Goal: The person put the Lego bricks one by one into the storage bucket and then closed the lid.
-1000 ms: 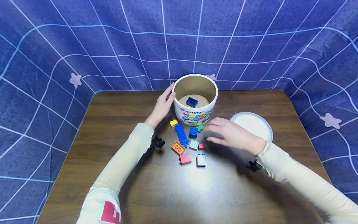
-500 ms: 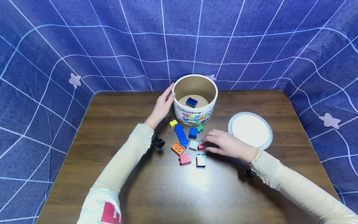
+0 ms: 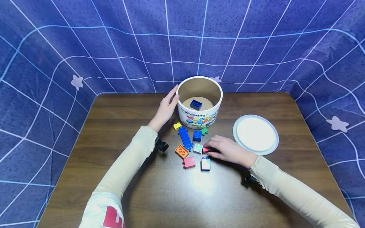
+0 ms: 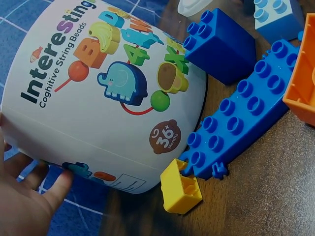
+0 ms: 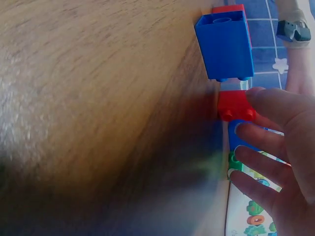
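Observation:
My left hand rests against the left wall of a round white bucket, its fingers fairly straight. In the left wrist view, its fingertips touch the printed side. At the small red brick, thumb and index finger of my right hand pinch its sides on the table; the right wrist view shows the thumb on the red brick, the other fingers spread. A mint brick lies just left of it, a white-topped blue brick nearer me. Inside the bucket is a dark blue brick.
Around the small brick lie a blue brick, a green piece, a long blue piece, a yellow piece, an orange brick and a pink-red brick. A round white lid lies right. A blue curtain hangs behind.
My right hand has moved from beside the green piece toward me, down to the small red brick, and now pinches it. The left hand has stayed on the bucket.

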`<state>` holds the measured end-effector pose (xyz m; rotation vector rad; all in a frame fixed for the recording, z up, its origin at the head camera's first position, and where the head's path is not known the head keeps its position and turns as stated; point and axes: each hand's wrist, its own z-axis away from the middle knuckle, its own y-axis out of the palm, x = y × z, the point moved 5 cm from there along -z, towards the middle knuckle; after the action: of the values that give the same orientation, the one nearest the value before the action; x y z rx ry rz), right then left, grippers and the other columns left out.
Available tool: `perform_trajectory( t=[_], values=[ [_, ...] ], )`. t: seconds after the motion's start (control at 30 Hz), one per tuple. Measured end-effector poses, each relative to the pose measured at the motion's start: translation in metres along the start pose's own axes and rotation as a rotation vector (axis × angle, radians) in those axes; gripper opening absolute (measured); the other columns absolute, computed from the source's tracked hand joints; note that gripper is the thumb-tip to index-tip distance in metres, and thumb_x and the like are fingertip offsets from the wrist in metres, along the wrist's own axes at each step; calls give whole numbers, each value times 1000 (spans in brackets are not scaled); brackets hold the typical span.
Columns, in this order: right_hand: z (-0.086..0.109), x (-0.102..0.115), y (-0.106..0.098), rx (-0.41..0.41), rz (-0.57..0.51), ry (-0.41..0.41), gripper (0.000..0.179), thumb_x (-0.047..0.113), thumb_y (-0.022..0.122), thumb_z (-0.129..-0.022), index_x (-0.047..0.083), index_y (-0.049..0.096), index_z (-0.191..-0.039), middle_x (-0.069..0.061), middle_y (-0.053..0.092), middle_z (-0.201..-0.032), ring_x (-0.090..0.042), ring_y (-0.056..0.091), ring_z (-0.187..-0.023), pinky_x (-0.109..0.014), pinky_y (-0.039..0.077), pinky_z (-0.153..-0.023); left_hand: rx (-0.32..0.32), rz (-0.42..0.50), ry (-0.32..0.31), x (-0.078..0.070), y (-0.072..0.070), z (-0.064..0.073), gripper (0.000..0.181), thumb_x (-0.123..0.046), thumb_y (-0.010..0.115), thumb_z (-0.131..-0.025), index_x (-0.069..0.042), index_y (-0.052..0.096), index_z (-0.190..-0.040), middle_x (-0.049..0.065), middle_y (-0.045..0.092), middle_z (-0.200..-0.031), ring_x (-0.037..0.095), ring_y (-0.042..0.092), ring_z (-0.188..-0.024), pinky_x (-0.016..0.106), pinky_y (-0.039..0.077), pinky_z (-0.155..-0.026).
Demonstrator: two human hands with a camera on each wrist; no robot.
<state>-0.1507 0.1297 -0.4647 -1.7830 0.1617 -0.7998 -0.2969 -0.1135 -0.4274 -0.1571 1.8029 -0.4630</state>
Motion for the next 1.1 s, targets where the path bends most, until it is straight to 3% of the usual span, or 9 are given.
perform_trajectory(
  t=[0.33,0.73,0.8,1.0,1.1],
  values=[
    [-1,-1,3,22,-14,45,22,22,73,-99,10,75,-118,0,71,-107,-16,66,-103,-38,58,-91,9,10,-5,-1,0,0,54,-28,44,-113,-12,34,-164,3,33,-169,21,34,-154,39,33,-124],
    [0,-2,-1,10,4,31,18,18,73,-99,11,75,-115,1,71,-104,-15,66,-100,-37,58,-89,13,29,-22,-1,1,0,54,-25,43,-114,-12,32,-164,4,31,-170,24,35,-153,42,34,-124],
    [0,-2,-3,6,7,24,17,17,73,-99,11,75,-115,2,71,-104,-15,66,-100,-37,58,-89,15,32,-29,-5,0,2,53,-23,42,-114,-10,31,-164,6,30,-170,26,34,-154,43,33,-124],
    [0,1,-12,-7,19,27,18,16,74,-98,10,75,-114,1,71,-101,-16,66,-97,-37,59,-87,31,26,-47,-34,-3,12,53,-17,42,-113,-4,31,-163,14,30,-169,30,34,-153,43,33,-124],
    [0,1,-17,-18,24,21,18,15,75,-97,10,75,-115,0,71,-101,-16,66,-96,-37,59,-86,32,26,-44,-38,-4,13,52,-16,41,-113,-3,31,-163,14,29,-169,30,33,-154,42,32,-124]
  ],
)
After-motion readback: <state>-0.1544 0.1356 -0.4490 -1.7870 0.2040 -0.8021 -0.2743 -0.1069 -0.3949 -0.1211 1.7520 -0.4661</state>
